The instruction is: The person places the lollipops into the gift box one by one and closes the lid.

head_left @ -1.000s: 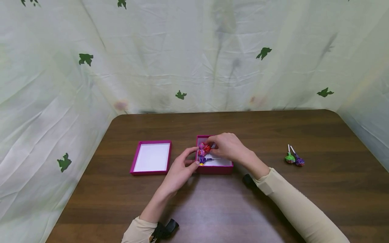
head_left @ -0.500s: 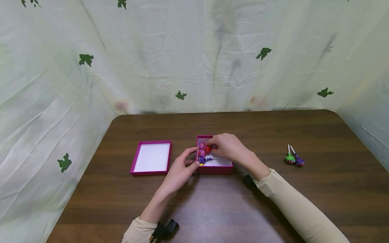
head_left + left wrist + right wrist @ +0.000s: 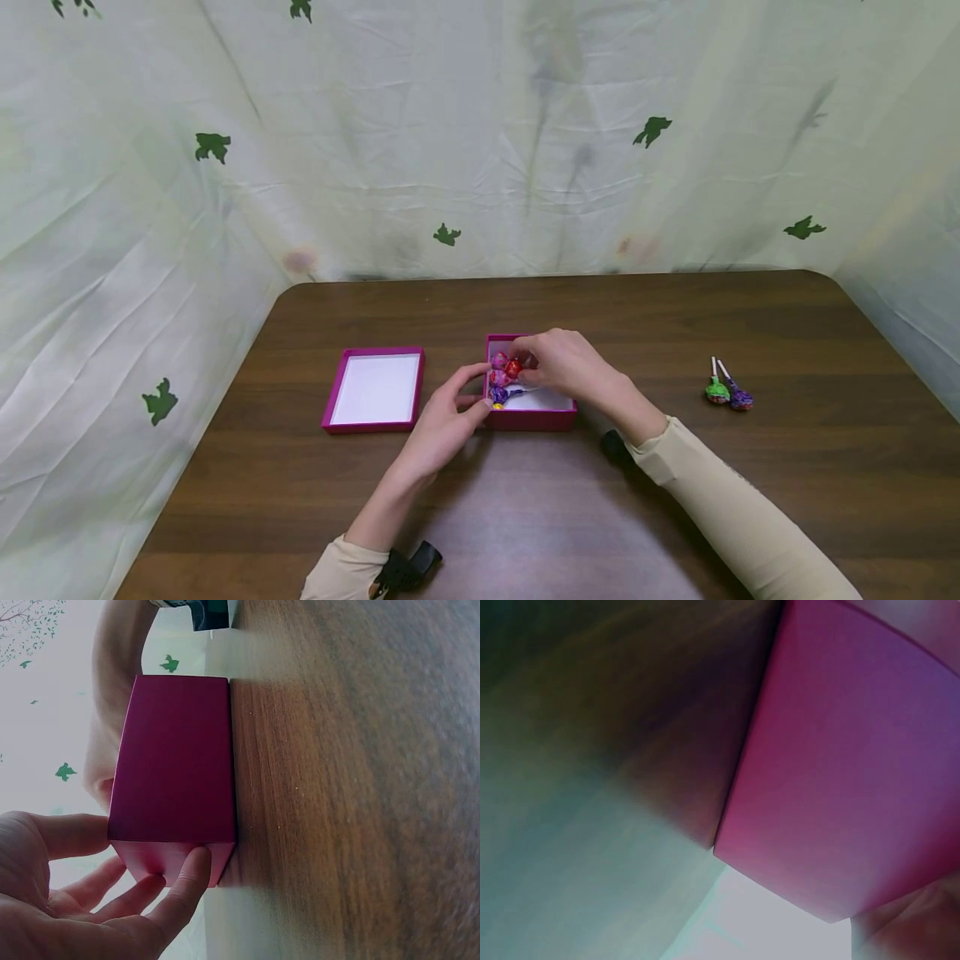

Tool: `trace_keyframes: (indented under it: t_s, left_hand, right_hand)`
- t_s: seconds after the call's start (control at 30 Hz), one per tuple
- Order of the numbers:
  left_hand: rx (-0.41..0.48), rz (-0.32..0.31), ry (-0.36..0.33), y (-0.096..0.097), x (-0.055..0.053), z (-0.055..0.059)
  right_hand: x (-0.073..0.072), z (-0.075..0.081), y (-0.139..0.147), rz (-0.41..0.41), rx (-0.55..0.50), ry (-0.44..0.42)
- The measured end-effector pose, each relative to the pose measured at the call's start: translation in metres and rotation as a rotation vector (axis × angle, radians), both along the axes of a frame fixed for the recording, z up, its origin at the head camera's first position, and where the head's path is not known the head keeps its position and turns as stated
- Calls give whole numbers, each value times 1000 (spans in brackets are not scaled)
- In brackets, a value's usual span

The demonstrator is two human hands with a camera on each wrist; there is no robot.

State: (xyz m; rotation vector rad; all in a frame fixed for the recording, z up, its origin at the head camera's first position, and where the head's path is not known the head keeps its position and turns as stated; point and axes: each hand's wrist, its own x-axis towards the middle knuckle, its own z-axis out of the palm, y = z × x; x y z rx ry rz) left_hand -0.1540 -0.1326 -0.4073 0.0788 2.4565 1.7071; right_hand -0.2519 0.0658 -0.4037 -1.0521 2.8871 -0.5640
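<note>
An open magenta box point(image 3: 531, 419) stands on the table with several lollipops along its left side: pink ones point(image 3: 498, 377), a purple one point(image 3: 499, 395) and a red one point(image 3: 513, 367). My right hand point(image 3: 566, 362) reaches in over the far rim and pinches the red lollipop, its stick hidden by the fingers. My left hand point(image 3: 444, 425) rests against the box's left wall, fingers fairly straight on that side and thumb at the near corner. In the left wrist view the thumb touches the upper edge of the box point(image 3: 176, 757). The right wrist view shows mostly the box wall point(image 3: 840, 765).
The magenta lid point(image 3: 375, 390), white inside, lies upturned left of the box. To the right, a green lollipop point(image 3: 717, 392) and a purple lollipop point(image 3: 740, 400) lie side by side on the brown wooden table point(image 3: 645, 517). A pale cloth with green leaf shapes hangs behind.
Both hands stay in nearly the same place. The red lollipop at the right hand's fingertips and the pink ones beside it have shifted very slightly.
</note>
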Motion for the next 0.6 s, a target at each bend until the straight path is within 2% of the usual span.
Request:
trace_keyframes:
  t_s: [0.6]
  left_hand:
    - [-4,-2,-4,0,1,1]
  right_hand:
    - [0,3,0,11,16,-14]
